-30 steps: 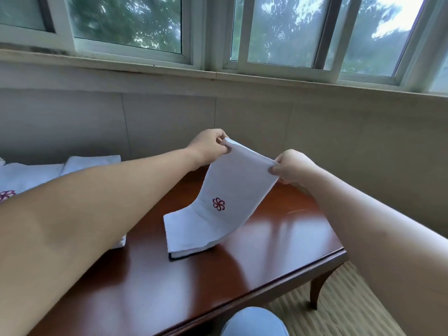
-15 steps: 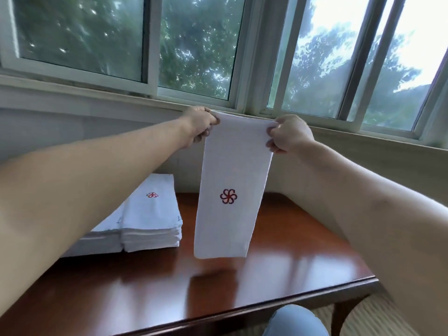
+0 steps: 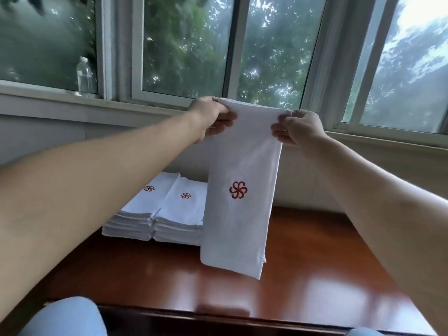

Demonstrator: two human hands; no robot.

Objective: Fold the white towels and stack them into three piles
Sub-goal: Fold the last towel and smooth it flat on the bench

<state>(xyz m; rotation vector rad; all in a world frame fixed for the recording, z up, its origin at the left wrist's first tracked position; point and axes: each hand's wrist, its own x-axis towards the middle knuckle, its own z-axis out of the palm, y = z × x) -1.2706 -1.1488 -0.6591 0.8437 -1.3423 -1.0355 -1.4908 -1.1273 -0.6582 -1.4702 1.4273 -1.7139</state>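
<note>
Now we pinch the towel [image 3: 240, 190] by its top corners, left hand [image 3: 211, 117] and right hand [image 3: 297, 128] both clamped on it. To fold well, we should keep the edge between them level and taut.

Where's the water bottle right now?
In the head view, the water bottle stands upper left on the windowsill, outside the glass, left of the left hand.
</note>
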